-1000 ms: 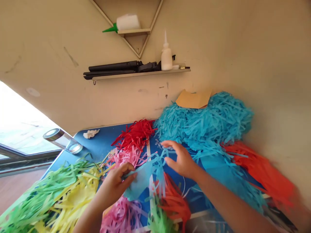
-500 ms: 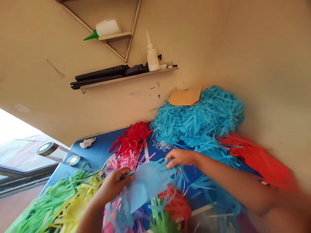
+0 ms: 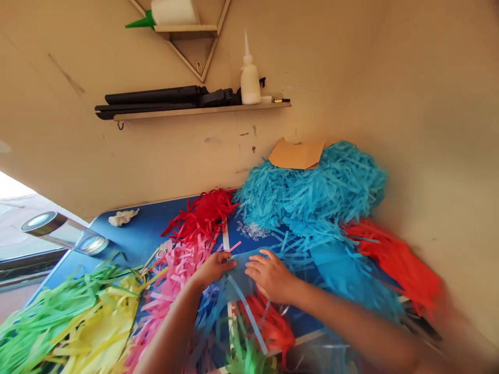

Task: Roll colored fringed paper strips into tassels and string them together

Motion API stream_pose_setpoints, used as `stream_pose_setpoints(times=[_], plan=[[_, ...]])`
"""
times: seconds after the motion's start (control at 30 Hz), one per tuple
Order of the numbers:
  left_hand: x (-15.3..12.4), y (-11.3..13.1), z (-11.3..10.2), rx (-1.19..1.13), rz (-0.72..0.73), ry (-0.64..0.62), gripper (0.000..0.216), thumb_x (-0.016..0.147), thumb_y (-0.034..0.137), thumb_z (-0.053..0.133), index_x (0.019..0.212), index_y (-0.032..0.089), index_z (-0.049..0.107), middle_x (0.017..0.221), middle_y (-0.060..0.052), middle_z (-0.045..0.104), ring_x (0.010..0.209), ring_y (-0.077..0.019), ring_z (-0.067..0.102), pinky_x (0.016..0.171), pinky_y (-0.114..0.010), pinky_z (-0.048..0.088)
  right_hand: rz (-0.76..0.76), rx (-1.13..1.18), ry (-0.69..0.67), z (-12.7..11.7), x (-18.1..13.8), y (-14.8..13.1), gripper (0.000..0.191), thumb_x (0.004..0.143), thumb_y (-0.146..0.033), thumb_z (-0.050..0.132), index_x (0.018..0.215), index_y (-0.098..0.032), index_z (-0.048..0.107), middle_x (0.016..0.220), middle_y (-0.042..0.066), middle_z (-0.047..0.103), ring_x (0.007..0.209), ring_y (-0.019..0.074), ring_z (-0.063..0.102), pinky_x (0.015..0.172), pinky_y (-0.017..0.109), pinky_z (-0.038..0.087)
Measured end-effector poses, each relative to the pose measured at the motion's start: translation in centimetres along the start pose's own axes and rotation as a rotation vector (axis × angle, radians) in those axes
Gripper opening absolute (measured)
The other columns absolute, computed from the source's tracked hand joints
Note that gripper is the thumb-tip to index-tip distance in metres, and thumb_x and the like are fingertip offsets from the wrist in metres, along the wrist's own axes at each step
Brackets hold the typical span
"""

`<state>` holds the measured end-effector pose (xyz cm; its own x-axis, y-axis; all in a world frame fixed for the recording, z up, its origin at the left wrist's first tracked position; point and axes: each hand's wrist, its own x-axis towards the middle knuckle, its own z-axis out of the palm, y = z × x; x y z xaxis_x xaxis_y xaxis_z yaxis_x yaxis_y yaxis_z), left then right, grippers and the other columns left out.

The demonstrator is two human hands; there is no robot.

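A fringed sheet of light blue tissue paper [image 3: 238,283] hangs between my hands over the table, its cut strips trailing downward. My left hand [image 3: 214,269] pinches its upper left edge between thumb and fingers. Against the sheet's right side rests my right hand [image 3: 271,275], fingers spread and loosely bent over the paper. Beneath the sheet lie bunches of orange-red fringe [image 3: 268,322] and green fringe [image 3: 249,356], partly covered by blue strips. Pink fringe [image 3: 175,270] lies beside my left forearm.
A big blue fringe heap [image 3: 312,192] with an orange paper piece [image 3: 296,155] stands against the wall. Red [image 3: 208,210], yellow [image 3: 101,327] and green fringe [image 3: 54,311] cover the blue table [image 3: 142,228]. A glass bottle [image 3: 66,234] lies left; a shelf [image 3: 202,111] hangs above.
My hands have come closer together, the left moving right and up. My right hand has gone from pinching the strips to spread fingers over the sheet. The sheet now hangs bunched rather than spread.
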<state>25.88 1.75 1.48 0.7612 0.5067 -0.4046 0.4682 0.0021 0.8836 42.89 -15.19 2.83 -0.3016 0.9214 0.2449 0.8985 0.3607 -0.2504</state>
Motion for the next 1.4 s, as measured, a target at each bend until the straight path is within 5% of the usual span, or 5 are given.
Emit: stream_pose_setpoints(times=[0.23, 0.43, 0.63, 0.77, 1.4], plan=[[-1.3, -0.2, -0.9, 0.013, -0.045, 0.049, 0.056, 0.063, 0.071, 0.066, 0.077, 0.017, 0.058, 0.057, 0.006, 0.050, 0.045, -0.0076, 0.042, 0.043, -0.021, 0.033, -0.099, -0.015, 0.048, 2.2, -0.3, 1.5, 0.054, 0.080, -0.022, 0.055, 0.133, -0.016, 0.049, 0.152, 0.012, 0.038, 0.142, 0.0266, 0.027, 0.115, 0.050, 0.016], [-2.0, 0.9, -0.7, 0.204, -0.019, 0.244, 0.032, 0.074, 0.047, 0.065, 0.082, 0.016, 0.065, 0.071, -0.004, 0.064, 0.065, -0.0188, 0.061, 0.061, -0.031, 0.047, -0.048, -0.094, 0.229, 2.4, -0.1, 1.9, 0.022, 0.092, -0.012, 0.046, 0.100, -0.020, 0.064, 0.114, 0.005, 0.070, 0.124, 0.0221, 0.050, 0.107, 0.045, 0.025], [-4.6, 2.1, 7.2, 0.647, 0.351, 0.460, 0.054, 0.079, 0.021, 0.056, 0.132, 0.015, 0.049, 0.134, -0.016, 0.058, 0.125, -0.0296, 0.051, 0.107, -0.047, 0.036, 0.093, -0.185, 0.126, 2.0, 0.2, 1.6, 0.019, 0.092, -0.014, 0.049, 0.078, -0.016, 0.063, 0.078, 0.006, 0.069, 0.084, 0.0204, 0.061, 0.085, 0.040, 0.034], [-4.7, 0.7, 10.2, 0.900, 0.252, 0.352, 0.047, 0.083, 0.005, 0.041, 0.126, 0.013, 0.057, 0.111, -0.014, 0.071, 0.107, -0.0252, 0.065, 0.112, -0.052, 0.029, 0.078, -0.145, -0.003, 1.8, -0.6, 2.0, 0.015, 0.089, -0.014, 0.053, 0.082, -0.015, 0.065, 0.078, 0.005, 0.070, 0.075, 0.0187, 0.060, 0.080, 0.038, 0.033], [-2.2, 0.0, 6.1, 1.019, -0.107, 0.450, 0.037, 0.093, 0.042, 0.043, 0.093, 0.019, 0.072, 0.081, -0.011, 0.076, 0.080, -0.0270, 0.070, 0.083, -0.039, 0.037, 0.712, 0.076, -0.202, 2.2, 0.9, 5.2, 0.023, 0.090, -0.040, 0.057, 0.088, -0.023, 0.072, 0.082, 0.003, 0.074, 0.079, 0.0193, 0.067, 0.060, 0.024, 0.035]])
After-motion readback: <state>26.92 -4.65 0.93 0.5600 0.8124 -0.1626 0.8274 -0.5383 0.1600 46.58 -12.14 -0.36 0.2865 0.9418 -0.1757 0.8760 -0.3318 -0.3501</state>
